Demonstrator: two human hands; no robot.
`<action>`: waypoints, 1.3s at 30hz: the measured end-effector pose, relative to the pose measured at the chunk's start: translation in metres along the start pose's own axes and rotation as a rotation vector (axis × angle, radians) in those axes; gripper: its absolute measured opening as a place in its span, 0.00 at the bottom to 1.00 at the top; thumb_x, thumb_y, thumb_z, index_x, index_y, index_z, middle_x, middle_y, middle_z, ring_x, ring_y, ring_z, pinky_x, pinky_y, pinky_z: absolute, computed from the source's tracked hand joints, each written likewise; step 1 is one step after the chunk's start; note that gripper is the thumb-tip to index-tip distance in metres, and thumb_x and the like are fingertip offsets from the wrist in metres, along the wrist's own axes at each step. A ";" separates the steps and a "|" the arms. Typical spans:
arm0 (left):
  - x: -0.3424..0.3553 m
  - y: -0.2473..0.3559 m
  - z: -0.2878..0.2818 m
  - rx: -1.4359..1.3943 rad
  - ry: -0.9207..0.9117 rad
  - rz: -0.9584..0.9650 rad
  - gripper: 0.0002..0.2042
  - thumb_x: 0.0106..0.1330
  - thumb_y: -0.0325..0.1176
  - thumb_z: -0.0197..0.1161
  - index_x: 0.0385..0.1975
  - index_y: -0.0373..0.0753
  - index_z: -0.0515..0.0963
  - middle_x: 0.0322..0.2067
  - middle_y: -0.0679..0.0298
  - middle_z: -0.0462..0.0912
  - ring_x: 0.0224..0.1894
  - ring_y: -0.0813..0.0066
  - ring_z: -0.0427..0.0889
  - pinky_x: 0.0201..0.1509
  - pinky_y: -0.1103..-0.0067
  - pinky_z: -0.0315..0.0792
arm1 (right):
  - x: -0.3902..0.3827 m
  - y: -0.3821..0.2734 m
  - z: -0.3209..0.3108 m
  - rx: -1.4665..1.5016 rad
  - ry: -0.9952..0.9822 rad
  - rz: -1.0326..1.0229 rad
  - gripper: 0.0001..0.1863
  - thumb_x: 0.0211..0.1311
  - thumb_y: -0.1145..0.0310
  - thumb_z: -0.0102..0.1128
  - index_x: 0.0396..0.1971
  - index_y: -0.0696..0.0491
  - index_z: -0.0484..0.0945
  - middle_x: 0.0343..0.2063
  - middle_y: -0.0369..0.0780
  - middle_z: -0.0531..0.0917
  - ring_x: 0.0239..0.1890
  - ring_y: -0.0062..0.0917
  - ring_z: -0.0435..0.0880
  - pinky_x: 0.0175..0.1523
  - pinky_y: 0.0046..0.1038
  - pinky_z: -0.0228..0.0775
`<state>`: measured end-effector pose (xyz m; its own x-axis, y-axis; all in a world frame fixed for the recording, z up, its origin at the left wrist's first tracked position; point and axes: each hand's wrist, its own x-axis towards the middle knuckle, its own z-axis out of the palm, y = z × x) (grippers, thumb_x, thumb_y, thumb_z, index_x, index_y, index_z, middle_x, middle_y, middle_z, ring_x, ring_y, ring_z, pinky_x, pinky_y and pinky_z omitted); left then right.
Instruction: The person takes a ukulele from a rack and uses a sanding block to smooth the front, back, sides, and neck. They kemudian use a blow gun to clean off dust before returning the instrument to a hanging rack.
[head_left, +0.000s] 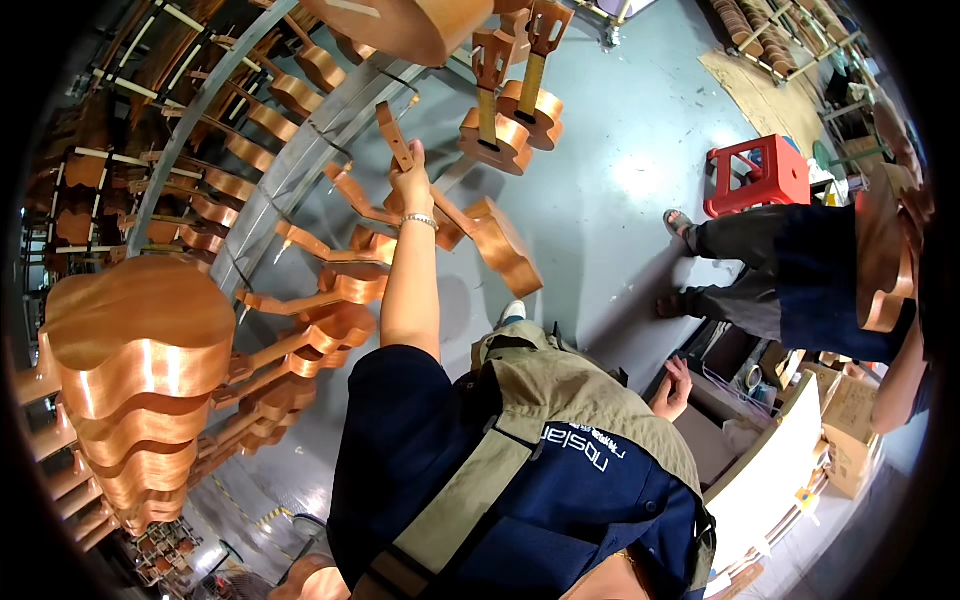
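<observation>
My left hand [412, 188] reaches out, its fingers wrapped round the neck of a brown wooden ukulele [506, 248]. The ukulele's headstock sticks up past my fist, near a small hook on a metal rail. Its waisted body hangs down to the right, close above the floor. Several similar ukuleles [345, 285] hang in a row along the rail, nearer to me than the held one. Two more ukuleles [495, 140] with dark fretboards hang just beyond it. My right hand [674, 391] is low at my right side, fingers loosely bent and apart, with nothing in it.
A metal rail [290, 150] runs along the left, with racks of ukulele bodies behind it. Large stacked instrument bodies [140, 340] stand at near left. On the right are a red plastic stool [757, 175], a co-worker [800, 265] holding an instrument body, and a cardboard box [850, 430].
</observation>
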<state>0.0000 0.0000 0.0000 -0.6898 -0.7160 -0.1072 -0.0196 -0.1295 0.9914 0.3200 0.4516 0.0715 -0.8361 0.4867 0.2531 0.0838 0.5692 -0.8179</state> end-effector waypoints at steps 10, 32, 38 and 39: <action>-0.002 0.008 0.045 0.259 0.177 0.260 0.12 0.54 0.25 0.58 0.39 0.35 0.70 0.35 0.53 0.80 0.39 0.58 0.79 0.43 0.73 0.70 | -0.009 0.014 -0.012 -0.018 0.114 0.034 0.08 0.55 0.81 0.51 0.33 0.56 0.79 0.42 0.45 0.80 0.51 0.35 0.74 0.56 0.31 0.61; 0.001 -0.020 -0.159 0.238 -0.307 -0.010 0.23 0.52 0.22 0.65 0.48 0.29 0.66 0.44 0.56 0.75 0.46 0.69 0.76 0.50 0.79 0.69 | -0.033 -0.010 -0.012 -0.069 -0.143 0.169 0.11 0.57 0.83 0.46 0.36 0.59 0.77 0.44 0.45 0.78 0.51 0.31 0.74 0.52 0.25 0.66; -0.042 0.005 -0.162 0.110 -0.192 0.022 0.22 0.50 0.17 0.65 0.47 0.30 0.68 0.44 0.59 0.76 0.44 0.75 0.76 0.48 0.81 0.71 | -0.055 -0.006 -0.012 0.019 -0.184 0.263 0.11 0.58 0.83 0.46 0.36 0.59 0.77 0.43 0.44 0.78 0.51 0.30 0.74 0.53 0.26 0.66; -0.048 0.006 -0.162 0.108 -0.241 0.026 0.22 0.50 0.17 0.65 0.46 0.30 0.68 0.44 0.59 0.76 0.44 0.75 0.76 0.48 0.81 0.72 | -0.058 -0.004 -0.009 0.068 -0.160 0.244 0.10 0.58 0.83 0.47 0.35 0.58 0.77 0.42 0.44 0.78 0.50 0.30 0.75 0.53 0.27 0.67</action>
<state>0.1501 -0.0774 -0.0013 -0.8431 -0.5328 -0.0733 -0.0680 -0.0297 0.9972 0.3734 0.4270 0.0650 -0.8709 0.4902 -0.0358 0.2612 0.4000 -0.8785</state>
